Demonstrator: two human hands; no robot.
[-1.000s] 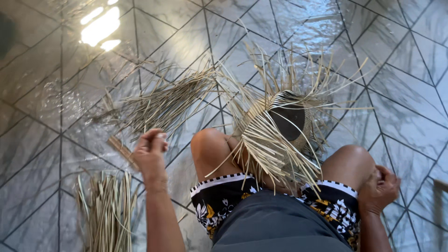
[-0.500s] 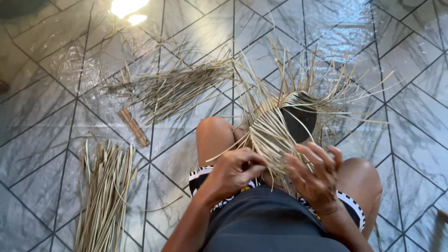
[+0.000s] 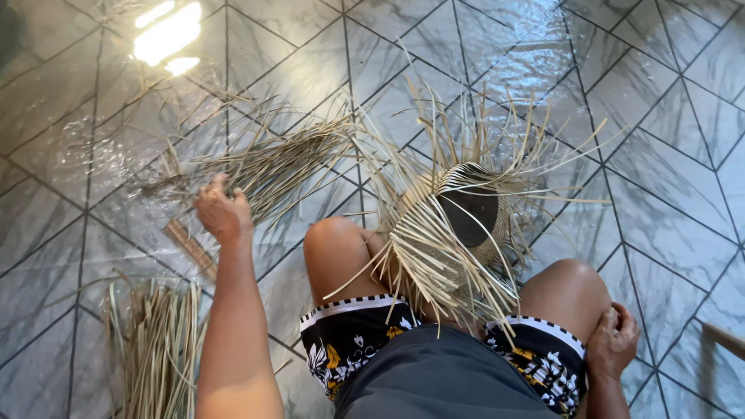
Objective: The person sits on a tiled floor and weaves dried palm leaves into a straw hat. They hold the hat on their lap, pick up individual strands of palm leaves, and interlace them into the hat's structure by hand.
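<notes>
Straw bundles: two [image 3: 264, 159] [image 3: 159, 341]; unfinished woven hat [image 3: 458, 233]: one. Left hand [image 3: 223, 211] off the hat since before, now curled over the straw; right hand [image 3: 615, 339] fisted, empty, beside the knee.

Glossy grey marble-look floor tiles [image 3: 636, 155] are spreading across the whole view, dark grout lines crossing them in slanted diamond shapes. A bright patch of light [image 3: 167, 35] is glaring off the tiles toward the top left corner.
</notes>
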